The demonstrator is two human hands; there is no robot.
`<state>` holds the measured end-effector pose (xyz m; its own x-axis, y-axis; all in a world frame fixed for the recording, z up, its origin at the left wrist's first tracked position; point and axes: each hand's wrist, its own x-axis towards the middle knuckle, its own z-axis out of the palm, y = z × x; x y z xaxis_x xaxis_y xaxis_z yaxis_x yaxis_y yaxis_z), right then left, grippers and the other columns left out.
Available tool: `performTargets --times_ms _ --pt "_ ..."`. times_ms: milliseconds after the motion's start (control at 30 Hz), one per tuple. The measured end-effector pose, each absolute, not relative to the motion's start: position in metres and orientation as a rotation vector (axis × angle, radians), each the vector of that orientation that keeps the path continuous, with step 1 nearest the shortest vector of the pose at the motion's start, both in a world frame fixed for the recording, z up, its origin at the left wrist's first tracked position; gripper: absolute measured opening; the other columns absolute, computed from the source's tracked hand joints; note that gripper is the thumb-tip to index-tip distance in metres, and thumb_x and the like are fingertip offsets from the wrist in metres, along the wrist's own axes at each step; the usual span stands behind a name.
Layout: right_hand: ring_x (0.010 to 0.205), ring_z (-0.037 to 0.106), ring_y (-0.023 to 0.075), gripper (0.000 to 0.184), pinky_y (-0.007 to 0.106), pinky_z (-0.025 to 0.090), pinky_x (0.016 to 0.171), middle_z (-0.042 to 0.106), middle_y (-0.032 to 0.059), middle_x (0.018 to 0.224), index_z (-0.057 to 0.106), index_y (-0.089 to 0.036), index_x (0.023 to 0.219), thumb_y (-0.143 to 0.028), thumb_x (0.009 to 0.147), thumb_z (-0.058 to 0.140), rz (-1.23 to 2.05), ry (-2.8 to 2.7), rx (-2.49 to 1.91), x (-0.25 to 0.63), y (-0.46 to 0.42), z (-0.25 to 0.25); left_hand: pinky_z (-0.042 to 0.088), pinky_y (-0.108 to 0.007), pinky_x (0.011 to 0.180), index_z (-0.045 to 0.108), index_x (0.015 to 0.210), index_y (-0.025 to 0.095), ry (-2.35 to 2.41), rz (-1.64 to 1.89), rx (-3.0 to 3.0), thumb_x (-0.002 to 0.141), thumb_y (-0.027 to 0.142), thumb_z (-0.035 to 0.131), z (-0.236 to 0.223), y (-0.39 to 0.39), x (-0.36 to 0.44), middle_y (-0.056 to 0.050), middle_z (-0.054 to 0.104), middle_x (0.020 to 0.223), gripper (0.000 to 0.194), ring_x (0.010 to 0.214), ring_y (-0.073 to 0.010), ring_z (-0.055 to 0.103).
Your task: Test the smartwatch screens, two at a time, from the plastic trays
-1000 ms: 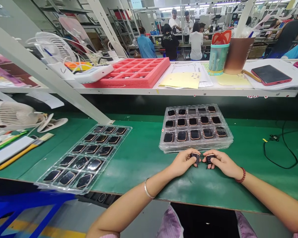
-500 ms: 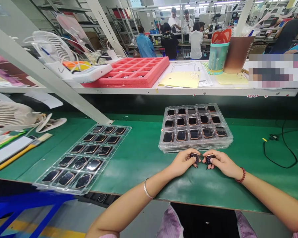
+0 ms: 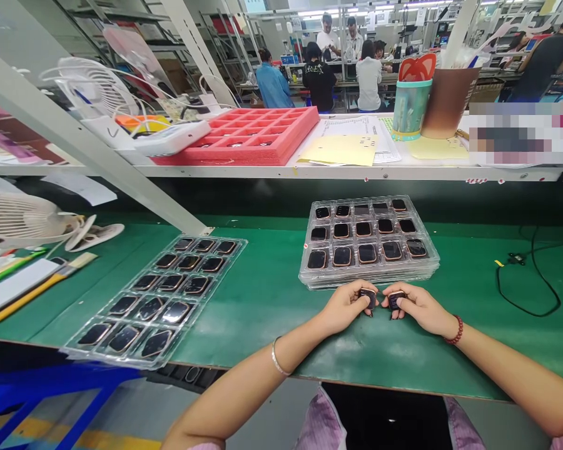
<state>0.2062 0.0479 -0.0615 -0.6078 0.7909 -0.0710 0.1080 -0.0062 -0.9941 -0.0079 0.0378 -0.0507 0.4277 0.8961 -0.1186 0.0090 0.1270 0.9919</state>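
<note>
My left hand (image 3: pixel 348 306) grips a smartwatch body (image 3: pixel 368 297), its dark face turned up between thumb and fingers. A second smartwatch body (image 3: pixel 396 300) is pinched in my right hand (image 3: pixel 421 306). Both hands are close together over the green table, their fingertips nearly meeting. Just beyond them stands a stack of clear plastic trays (image 3: pixel 366 277), the top one filled with rows of similar square black watch bodies. To the left lies another clear tray (image 3: pixel 178 334) holding several more of these dark square pieces. My fingers partly hide both held watches.
A slanted white post (image 3: pixel 136 181) meets the green table (image 3: pixel 272 300) behind the left tray. At far left are a white fan (image 3: pixel 23 217) and a brush (image 3: pixel 42 289). A black cable (image 3: pixel 528 306) lies right. The shelf above carries a red foam tray (image 3: pixel 281 150) and cups.
Both hands keep their grip on the two watch bodies in the same place. The view has shifted very slightly; nothing on the table has visibly moved.
</note>
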Motion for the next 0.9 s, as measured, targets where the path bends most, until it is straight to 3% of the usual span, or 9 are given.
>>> performTargets --times_ms 167,333,567,900 --pt "0.069 0.064 0.0133 0.023 0.029 0.052 0.063 0.065 0.0074 0.095 0.053 -0.018 0.110 -0.024 0.089 0.044 1.669 -1.740 -0.925 0.2066 0.0480 -0.0618 0.047 -0.025 0.062 0.055 0.097 0.013 0.935 0.800 1.283 0.078 0.018 0.052 -0.0508 0.0379 -0.0078 -0.003 0.061 0.079 0.020 0.062 -0.0094 0.057" --pt "0.081 0.065 0.0168 0.034 0.031 0.052 0.066 0.061 0.0096 0.109 0.047 -0.021 0.119 -0.020 0.085 0.048 1.664 -1.686 -0.904 0.2077 0.0487 -0.0641 0.047 -0.027 0.073 0.054 0.100 0.015 0.930 0.856 1.261 0.068 0.010 0.059 -0.0523 0.0377 -0.0069 -0.003 0.062 0.086 0.033 0.072 -0.0109 0.058" --pt "0.087 0.064 0.0168 0.038 0.033 0.051 0.078 0.061 0.0081 0.109 0.048 -0.022 0.120 -0.015 0.082 0.049 1.687 -1.759 -0.841 0.2072 0.0468 -0.0673 0.047 -0.028 0.071 0.055 0.099 0.014 0.942 0.876 1.289 0.070 0.015 0.061 -0.0590 0.0393 -0.0085 -0.004 0.062 0.084 0.029 0.075 -0.0133 0.057" --pt "0.082 0.065 0.0157 0.038 0.030 0.051 0.071 0.061 0.0083 0.107 0.048 -0.021 0.119 -0.012 0.082 0.045 1.693 -1.754 -0.862 0.2078 0.0488 -0.0648 0.047 -0.027 0.068 0.054 0.099 0.014 0.917 0.854 1.298 0.068 0.009 0.056 -0.0605 0.0384 -0.0078 -0.003 0.060 0.083 0.032 0.071 -0.0119 0.056"
